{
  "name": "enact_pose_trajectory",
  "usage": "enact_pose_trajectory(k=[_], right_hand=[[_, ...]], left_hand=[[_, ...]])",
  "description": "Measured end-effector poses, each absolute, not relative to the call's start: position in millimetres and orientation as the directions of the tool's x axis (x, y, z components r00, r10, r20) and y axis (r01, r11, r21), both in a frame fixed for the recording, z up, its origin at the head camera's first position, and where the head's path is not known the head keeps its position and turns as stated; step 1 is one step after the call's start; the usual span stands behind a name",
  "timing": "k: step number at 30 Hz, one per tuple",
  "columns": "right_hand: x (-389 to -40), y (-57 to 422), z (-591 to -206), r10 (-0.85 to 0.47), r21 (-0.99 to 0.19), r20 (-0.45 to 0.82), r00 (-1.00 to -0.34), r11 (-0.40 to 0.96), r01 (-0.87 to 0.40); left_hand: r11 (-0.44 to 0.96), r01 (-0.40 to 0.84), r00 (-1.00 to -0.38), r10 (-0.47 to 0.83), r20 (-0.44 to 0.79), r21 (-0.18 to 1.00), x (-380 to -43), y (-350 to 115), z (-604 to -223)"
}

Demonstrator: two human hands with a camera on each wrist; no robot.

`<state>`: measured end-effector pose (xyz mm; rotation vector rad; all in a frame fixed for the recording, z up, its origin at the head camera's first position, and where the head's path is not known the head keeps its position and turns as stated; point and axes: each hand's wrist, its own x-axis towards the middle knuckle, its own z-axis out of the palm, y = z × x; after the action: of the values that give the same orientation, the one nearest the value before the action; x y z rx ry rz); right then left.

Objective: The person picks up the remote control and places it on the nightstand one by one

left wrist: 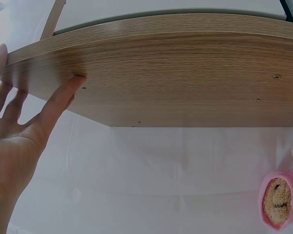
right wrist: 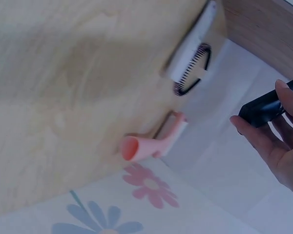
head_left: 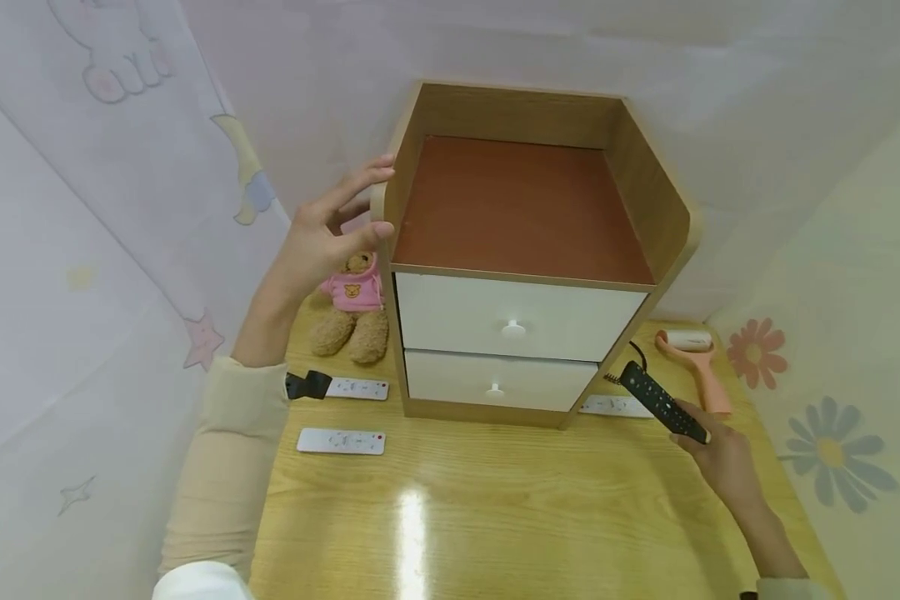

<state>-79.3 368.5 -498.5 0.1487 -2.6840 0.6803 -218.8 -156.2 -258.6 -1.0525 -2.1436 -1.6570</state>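
A small wooden cabinet (head_left: 525, 208) with two white drawers stands in the middle of the head view. Both its drawers look closed. My left hand (head_left: 337, 212) touches the upper edge of the cabinet's left side, fingers spread and fairly straight. In the left wrist view the left hand (left wrist: 24, 117) has a fingertip against the outer wooden panel (left wrist: 185, 73). Off the cabinet's right side, my right hand (head_left: 720, 458) holds a black remote control (head_left: 663, 402) by its lower end, raised above the table. The right wrist view shows the remote's end (right wrist: 263, 108) between thumb and fingers.
A teddy bear (head_left: 354, 292) in a pink top sits left of the cabinet. White remotes (head_left: 341, 442) lie nearby, one under a black strap (head_left: 309, 384). Right of the cabinet are another white remote (head_left: 615, 406), a black coiled band (right wrist: 191, 70) and a pink lint roller (head_left: 701, 362).
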Motion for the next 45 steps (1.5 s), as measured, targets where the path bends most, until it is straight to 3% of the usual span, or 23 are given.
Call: enact_pose_trajectory(k=[10,22,32,45], right_hand=[[-81,365,-440,0.064,-0.424,0.427,-0.902,0.895,-0.138],[-84,376,-368,0.072,-0.353,0.581,-0.811,0.920,-0.171],[-89,375,-325,0.103,-0.373,0.567,-0.817,0.917,-0.143],[-100,370,-276,0.094,-0.322,0.595,-0.798,0.938,-0.130]], left_hand=[[0.094,0.682,-0.696,0.387,0.605,0.725,-217,-157,-257],[0.095,0.689,-0.690,0.390,0.610,0.718,-217,-157,-257],[0.079,0.638,-0.731,0.375,0.570,0.766,-215,-159,-253],[0.037,0.649,-0.718,0.361,0.595,0.760,-216,-158,-255]])
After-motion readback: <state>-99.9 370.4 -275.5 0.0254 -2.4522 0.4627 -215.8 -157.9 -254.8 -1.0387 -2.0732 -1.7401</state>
